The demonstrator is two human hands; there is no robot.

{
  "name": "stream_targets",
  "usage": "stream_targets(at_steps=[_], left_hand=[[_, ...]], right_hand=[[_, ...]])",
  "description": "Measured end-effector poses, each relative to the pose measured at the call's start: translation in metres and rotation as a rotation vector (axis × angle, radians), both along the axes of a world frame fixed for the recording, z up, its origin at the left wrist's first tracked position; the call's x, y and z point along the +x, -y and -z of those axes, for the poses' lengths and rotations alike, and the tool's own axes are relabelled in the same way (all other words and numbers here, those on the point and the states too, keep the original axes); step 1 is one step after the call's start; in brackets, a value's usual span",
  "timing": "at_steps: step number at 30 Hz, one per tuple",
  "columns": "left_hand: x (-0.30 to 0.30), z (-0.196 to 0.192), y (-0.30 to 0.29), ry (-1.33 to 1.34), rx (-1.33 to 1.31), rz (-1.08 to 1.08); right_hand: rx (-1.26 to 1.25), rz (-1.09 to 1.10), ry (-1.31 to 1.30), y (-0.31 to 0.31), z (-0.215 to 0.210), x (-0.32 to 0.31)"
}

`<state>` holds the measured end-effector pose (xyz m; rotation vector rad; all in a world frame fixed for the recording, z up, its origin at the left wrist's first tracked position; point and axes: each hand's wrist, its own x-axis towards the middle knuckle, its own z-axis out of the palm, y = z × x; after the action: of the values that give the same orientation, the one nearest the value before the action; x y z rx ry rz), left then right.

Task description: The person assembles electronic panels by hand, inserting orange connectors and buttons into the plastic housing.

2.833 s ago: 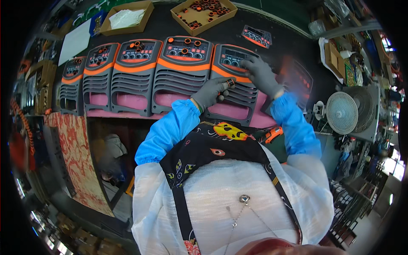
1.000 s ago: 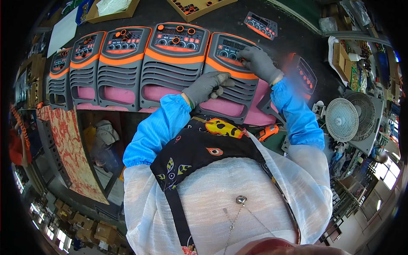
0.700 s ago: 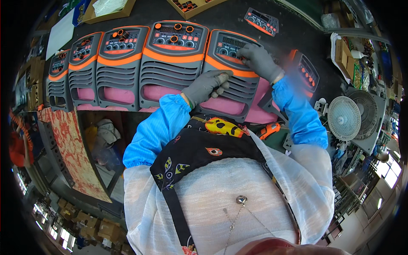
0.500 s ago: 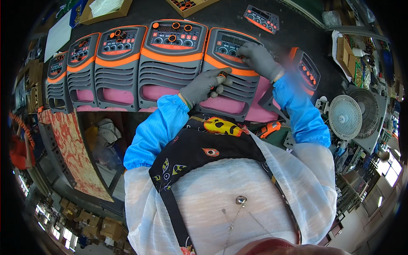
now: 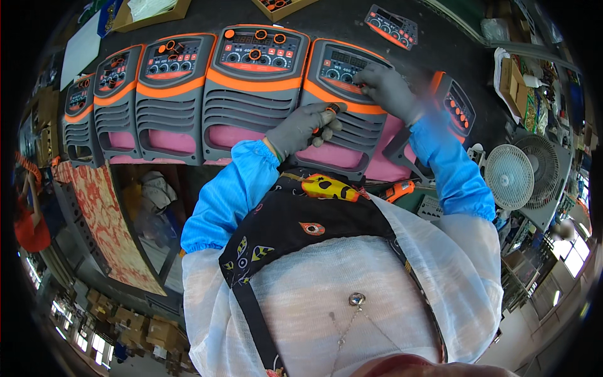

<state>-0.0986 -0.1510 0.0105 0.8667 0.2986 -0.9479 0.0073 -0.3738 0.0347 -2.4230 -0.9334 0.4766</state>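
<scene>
A row of grey machine front panels with orange trim stands on the bench, and both my hands are at the rightmost one in the row, a front panel [image 5: 342,135] with a dark display. My left hand [image 5: 295,131], in a grey glove, is closed around small black-and-orange knobs [image 5: 332,109] just below that panel's control face. My right hand [image 5: 391,91], gloved too, has its fingertips pinched together at the lower right of the control face. Whatever is between those fingertips is hidden. The neighbouring front panel [image 5: 251,94] has several orange-ringed knobs lying on its face.
Farther right leans another front panel [image 5: 455,103], with a loose control plate [image 5: 391,27] behind. Cardboard boxes of parts [image 5: 282,7] sit at the far edge. An orange-handled tool [image 5: 399,190] lies near my right forearm, and a white fan [image 5: 509,176] stands at the right.
The view has shifted slightly. My right hand stays at the control face, its fingers a little shifted, and my left hand still holds the knobs in nearly the same spot.
</scene>
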Motion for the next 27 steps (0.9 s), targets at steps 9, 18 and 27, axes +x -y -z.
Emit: stream_targets(at_steps=[9, 18, 27], left_hand=[[-0.003, 0.002, 0.002, 0.03, 0.008, -0.009], [-0.004, 0.01, 0.001, 0.038, -0.051, -0.045], [-0.004, 0.013, 0.001, 0.018, -0.087, -0.048]], right_hand=[[-0.044, -0.016, 0.025, -0.002, 0.0, 0.003], [0.105, 0.027, -0.062, 0.006, 0.008, 0.0], [-0.101, -0.038, 0.032, -0.009, -0.001, 0.001]])
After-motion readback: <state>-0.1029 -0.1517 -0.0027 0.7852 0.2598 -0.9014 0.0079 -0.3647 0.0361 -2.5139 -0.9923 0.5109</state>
